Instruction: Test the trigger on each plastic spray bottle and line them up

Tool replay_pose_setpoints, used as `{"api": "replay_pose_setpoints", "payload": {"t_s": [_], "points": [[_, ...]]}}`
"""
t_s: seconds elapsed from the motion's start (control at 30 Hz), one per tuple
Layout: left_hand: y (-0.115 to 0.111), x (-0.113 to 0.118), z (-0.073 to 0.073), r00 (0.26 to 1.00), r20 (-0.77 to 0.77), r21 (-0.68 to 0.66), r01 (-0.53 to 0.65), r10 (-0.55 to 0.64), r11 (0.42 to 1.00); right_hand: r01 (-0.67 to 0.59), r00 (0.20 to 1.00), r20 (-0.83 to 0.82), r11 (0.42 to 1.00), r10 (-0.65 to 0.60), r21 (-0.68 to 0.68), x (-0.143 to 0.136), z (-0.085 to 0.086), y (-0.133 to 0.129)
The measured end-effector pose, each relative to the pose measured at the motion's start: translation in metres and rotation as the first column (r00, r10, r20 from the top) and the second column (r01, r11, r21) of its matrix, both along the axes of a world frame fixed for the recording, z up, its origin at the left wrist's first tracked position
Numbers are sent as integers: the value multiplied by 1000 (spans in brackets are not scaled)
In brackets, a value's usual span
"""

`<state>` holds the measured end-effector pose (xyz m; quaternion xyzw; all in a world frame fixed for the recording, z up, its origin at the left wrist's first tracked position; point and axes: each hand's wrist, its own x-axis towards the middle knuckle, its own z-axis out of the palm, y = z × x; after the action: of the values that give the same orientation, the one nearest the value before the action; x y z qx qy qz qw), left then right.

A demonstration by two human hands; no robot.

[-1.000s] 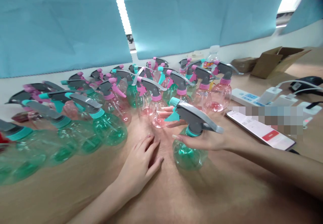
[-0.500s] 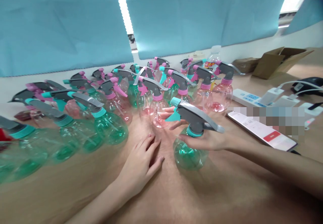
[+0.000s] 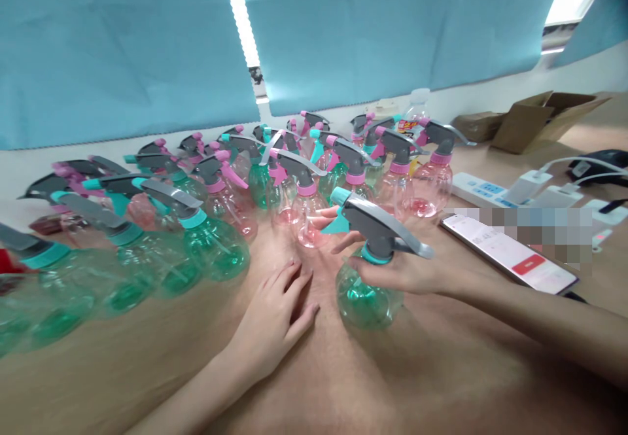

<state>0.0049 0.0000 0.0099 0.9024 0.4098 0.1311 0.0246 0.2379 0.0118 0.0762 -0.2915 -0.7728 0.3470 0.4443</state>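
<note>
A green spray bottle (image 3: 367,301) with a grey and turquoise trigger head stands upright on the table at the centre right. My right hand (image 3: 392,271) is closed around its neck from the right, the thumb in front and the other fingers partly hidden behind the head. To the left, my left hand (image 3: 277,314) lies on the tabletop, holding nothing, its fingers stretched and slightly bent. Just beyond the hands stands a pink spray bottle (image 3: 310,216). Another green spray bottle (image 3: 218,252) is left of my left hand.
Several more pink and green spray bottles crowd the left and back of the table. On the right lie a phone (image 3: 510,252) and a power strip (image 3: 483,190) with plugged-in chargers. An open cardboard box (image 3: 524,124) sits at the back right, before a blue curtain (image 3: 343,29).
Almost nothing differs. The held green spray bottle and my right hand have shifted very slightly to the left; my left hand rests in the same spot.
</note>
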Motion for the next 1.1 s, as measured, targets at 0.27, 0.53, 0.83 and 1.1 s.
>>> {"api": "replay_pose_setpoints", "payload": {"t_s": [0.27, 0.53, 0.83, 1.1], "points": [[-1, 0, 0, 1000, -1, -1, 3, -3, 1000, 15, 999, 46, 999, -13, -51, 1, -1, 2], [-1, 0, 1, 1000, -1, -2, 1, -1, 1000, 20, 1000, 23, 999, -19, -45, 0, 3, -2], [0, 0, 0, 1000, 14, 10, 8, -8, 1000, 30, 997, 78, 998, -26, -57, 2, 4, -2], [-1, 1, 1, 1000, 24, -7, 5, -5, 1000, 18, 999, 44, 997, -14, -79, 0, 13, -5]]}}
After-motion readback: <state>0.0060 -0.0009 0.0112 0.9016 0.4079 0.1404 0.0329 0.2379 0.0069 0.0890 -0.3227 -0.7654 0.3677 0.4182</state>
